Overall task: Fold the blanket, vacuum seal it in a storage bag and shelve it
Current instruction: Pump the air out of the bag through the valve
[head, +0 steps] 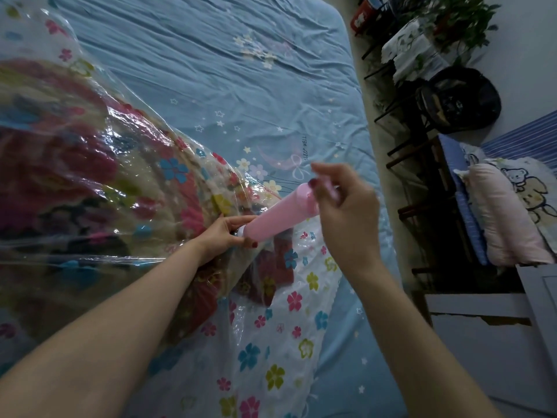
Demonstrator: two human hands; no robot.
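Note:
A clear storage bag (271, 336) printed with coloured flowers lies on the bed, and a folded red, beige and dark patterned blanket (75, 182) fills it on the left. A pink hand pump (280, 214) stands tilted on the bag, its white lower end against the plastic. My left hand (224, 233) grips that lower end of the pump, fingers curled round it. My right hand (343, 203) pinches the pink handle at the pump's upper end; this hand is motion-blurred.
The bed carries a light blue sheet (211, 70) with stars and flowers. Past its right edge stand dark chairs (422, 122), a potted plant (461, 19), a black round basket (467, 98), and a pink pillow (506, 212) on a blue striped cushion.

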